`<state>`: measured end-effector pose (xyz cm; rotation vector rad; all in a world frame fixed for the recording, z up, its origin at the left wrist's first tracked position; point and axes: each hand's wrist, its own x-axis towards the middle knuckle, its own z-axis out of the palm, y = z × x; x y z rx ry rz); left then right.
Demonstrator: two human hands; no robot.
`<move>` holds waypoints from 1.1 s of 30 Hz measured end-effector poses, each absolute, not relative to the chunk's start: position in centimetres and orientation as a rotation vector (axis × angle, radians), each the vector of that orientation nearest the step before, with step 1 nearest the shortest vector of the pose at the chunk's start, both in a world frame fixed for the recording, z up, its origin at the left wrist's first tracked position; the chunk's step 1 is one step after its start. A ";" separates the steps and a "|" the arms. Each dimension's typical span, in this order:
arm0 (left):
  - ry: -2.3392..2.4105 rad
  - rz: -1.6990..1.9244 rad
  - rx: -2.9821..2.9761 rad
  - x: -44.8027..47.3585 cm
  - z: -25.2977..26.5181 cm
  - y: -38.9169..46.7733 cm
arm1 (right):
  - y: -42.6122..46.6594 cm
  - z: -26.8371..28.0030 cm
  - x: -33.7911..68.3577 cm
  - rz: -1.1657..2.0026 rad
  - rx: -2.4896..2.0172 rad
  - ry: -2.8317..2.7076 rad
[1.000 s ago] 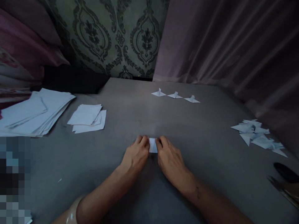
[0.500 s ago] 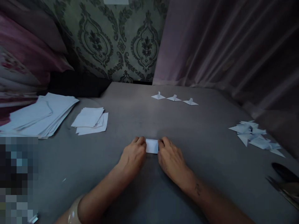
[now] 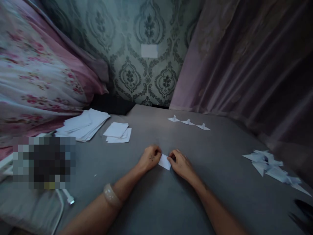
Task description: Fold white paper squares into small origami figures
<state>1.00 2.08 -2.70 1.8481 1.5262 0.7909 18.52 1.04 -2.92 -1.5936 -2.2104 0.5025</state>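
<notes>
A small folded piece of white paper [image 3: 164,162] is between my two hands, tilted a little on the grey surface. My left hand [image 3: 150,157] pinches its left edge, with the fingers curled in. On the other side, my right hand [image 3: 180,163] grips the right edge between thumb and fingers. Beyond my hands, three folded paper figures [image 3: 187,122] stand in a slanting row. To the left lies a small stack of square paper sheets [image 3: 117,131].
A larger stack of white paper [image 3: 84,125] lies at the far left by a floral cloth [image 3: 36,81]. A pile of folded paper shapes [image 3: 270,166] is on the right, with a dark object [image 3: 304,209] nearer me. A white cable [image 3: 61,204] runs at the lower left.
The view has swung up and left. The folded paper has turned from level to slanted, and my hands have shifted their hold along its edges.
</notes>
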 end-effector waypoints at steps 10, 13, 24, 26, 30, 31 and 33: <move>1.423 0.975 1.675 1.2 -3.1 1.9 | 0.6 -3.8 18.0 0.412 -1.575 -2.056; 1.353 1.037 1.490 1.6 -3.3 1.8 | 0.4 -3.7 17.4 0.672 -1.519 -1.711; 0.937 1.062 0.736 1.7 -1.5 0.7 | -2.6 -1.2 15.9 1.328 -1.321 -1.072; 0.906 1.047 0.688 1.8 -0.9 0.6 | -2.7 -0.9 16.1 1.358 -1.305 -1.054; 0.945 0.999 0.700 2.1 -0.3 0.2 | -2.8 -0.5 16.7 1.403 -1.287 -1.102; 0.960 0.997 0.712 2.1 -0.3 0.1 | -2.8 -0.3 16.9 1.402 -1.293 -1.124; 0.994 0.994 0.750 2.2 -0.3 0.0 | -2.7 0.0 17.1 1.359 -1.312 -1.161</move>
